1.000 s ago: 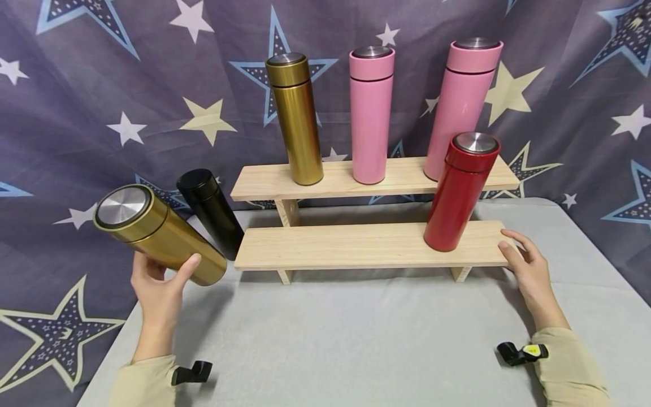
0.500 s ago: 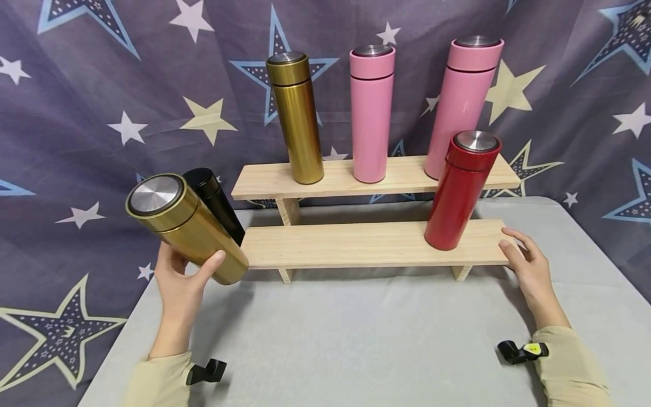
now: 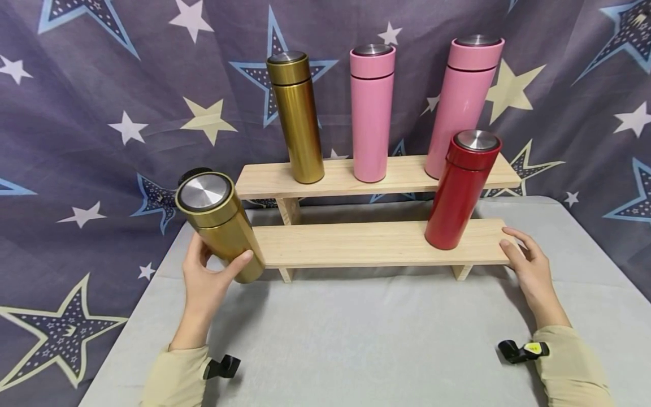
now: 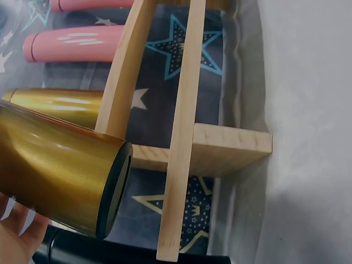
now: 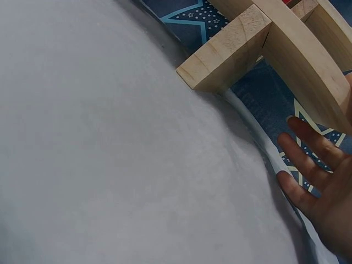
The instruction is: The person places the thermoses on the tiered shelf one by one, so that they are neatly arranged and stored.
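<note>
My left hand (image 3: pixel 205 280) grips a gold thermos flask (image 3: pixel 224 232) with a steel-topped lid, its thumb along the near side. The flask leans with its lid to the left, in front of the lower shelf's left end. In the left wrist view the flask's dark base (image 4: pixel 115 190) hangs beside the wooden boards. A wooden two-tier stand (image 3: pixel 346 246) is in the middle, and my right hand (image 3: pixel 531 277) touches its lower right end. In the right wrist view several fingers (image 5: pixel 305 159) of that hand extend loosely below the board. A red flask (image 3: pixel 460 195) stands on the lower tier.
On the upper tier stand another gold flask (image 3: pixel 300 124), a pink flask (image 3: pixel 372 118) and a second pink flask (image 3: pixel 463 107). A black flask (image 4: pixel 132 250), mostly hidden in the head view, is behind the held one. A star-patterned cloth (image 3: pixel 147 68) hangs behind the grey table (image 3: pixel 366 333).
My left hand has carried the gold flask rightward to the stand's left end, tilting it more upright. It now covers most of the black flask. My right hand stays at the shelf's end.
</note>
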{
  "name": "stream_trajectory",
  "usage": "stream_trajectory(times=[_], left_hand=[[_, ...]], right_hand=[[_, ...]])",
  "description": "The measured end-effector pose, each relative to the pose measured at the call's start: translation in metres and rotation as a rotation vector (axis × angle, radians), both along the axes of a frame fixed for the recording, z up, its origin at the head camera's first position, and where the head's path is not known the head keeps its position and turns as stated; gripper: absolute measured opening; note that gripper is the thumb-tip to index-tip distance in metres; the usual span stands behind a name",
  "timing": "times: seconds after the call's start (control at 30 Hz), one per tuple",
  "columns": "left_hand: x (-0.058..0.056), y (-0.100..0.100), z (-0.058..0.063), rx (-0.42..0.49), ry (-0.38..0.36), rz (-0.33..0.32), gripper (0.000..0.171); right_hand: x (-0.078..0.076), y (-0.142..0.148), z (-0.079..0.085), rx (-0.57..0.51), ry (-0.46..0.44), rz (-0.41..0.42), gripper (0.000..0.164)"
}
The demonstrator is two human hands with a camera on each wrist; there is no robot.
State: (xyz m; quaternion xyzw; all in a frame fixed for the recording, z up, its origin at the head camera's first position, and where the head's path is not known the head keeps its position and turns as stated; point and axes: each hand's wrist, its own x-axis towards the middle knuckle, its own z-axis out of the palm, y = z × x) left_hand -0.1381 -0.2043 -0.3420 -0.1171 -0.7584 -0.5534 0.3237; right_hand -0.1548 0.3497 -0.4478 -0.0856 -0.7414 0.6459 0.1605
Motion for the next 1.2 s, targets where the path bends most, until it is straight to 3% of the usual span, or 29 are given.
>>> stream_trajectory(times=[0.43,1.2], left_hand=[[-0.003,0.022,-0.004,-0.009,-0.065,-0.048,0.071],[-0.012,0.054,-0.001,0.024,-0.08,-0.133,0.072]], right_hand=[[-0.001,0.0,0.0,0.041,-0.035,-0.022,0.042],[-0.001,0.001,-0.001,0.079,-0.012,-0.012,0.041]])
